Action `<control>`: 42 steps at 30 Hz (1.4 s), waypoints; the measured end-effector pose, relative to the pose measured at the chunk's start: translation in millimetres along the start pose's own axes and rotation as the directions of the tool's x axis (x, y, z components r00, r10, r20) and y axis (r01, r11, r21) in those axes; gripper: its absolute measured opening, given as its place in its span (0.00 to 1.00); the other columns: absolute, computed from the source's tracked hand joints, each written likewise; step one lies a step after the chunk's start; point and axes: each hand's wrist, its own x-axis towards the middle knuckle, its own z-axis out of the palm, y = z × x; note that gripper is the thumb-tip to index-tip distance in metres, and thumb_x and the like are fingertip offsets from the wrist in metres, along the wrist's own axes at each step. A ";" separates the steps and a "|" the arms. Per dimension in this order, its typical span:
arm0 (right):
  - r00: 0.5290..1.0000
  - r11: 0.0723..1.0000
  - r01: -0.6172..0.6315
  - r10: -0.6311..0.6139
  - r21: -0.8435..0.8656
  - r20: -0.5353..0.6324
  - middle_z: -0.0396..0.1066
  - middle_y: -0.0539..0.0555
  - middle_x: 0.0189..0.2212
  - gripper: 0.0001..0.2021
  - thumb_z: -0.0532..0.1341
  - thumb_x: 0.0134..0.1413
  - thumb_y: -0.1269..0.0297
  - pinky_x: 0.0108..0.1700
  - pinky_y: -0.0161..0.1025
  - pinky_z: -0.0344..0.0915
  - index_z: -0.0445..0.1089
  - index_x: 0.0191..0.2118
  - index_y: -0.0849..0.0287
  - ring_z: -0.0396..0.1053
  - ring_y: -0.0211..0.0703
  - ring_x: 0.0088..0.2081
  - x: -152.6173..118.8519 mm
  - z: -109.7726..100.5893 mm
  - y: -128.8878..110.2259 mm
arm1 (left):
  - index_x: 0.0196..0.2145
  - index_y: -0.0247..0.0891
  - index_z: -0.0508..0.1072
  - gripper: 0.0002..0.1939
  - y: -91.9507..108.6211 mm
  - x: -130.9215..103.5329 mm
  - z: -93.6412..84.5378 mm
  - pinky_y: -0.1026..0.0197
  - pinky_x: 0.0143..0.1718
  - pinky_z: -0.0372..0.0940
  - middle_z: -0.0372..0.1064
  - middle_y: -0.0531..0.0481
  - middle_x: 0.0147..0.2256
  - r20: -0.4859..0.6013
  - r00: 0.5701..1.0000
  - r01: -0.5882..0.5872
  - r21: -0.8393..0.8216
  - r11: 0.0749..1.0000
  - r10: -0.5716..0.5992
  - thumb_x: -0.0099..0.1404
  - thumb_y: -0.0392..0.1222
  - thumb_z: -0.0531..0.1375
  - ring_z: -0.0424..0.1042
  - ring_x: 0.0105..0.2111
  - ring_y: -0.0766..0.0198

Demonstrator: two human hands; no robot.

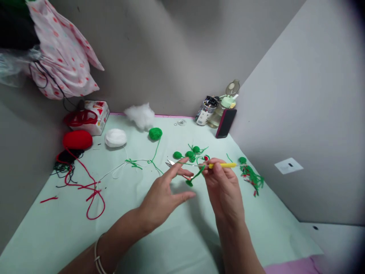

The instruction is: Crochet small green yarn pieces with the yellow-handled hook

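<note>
My right hand (224, 186) is closed around a crochet hook with a yellow handle (224, 165). From its fingers hangs a small green crocheted piece (189, 183) on a narrow green strip. Green yarn runs from there over the raised index finger of my left hand (165, 192), whose fingers are spread, with the thumb pointing toward the piece. Beyond my left fingertips lie scissors (170, 163), partly hidden. Green crocheted balls (190, 154) sit just past both hands, beside a small red and white piece (207, 157).
On the left are red yarn (77, 140), white yarn (115, 137) and a tissue box (99, 116). Behind are green yarn (155, 133), white stuffing (141, 116), a can (204, 113), a bottle (218, 114) and a phone (226, 123). Green crocheted pieces (252, 176) lie right.
</note>
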 end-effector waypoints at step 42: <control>0.981 0.973 -0.192 0.193 0.127 0.008 0.75 0.49 0.31 0.17 0.80 0.45 0.52 0.41 0.38 0.76 0.81 0.35 0.58 0.72 0.36 0.31 16.4 -10.2 25.8 | 0.63 0.51 0.77 0.36 -13.3 8.3 -2.2 0.54 0.47 0.64 0.77 0.56 0.29 -0.016 0.999 0.041 0.045 0.998 -0.040 0.56 0.34 0.71 0.73 0.33 0.56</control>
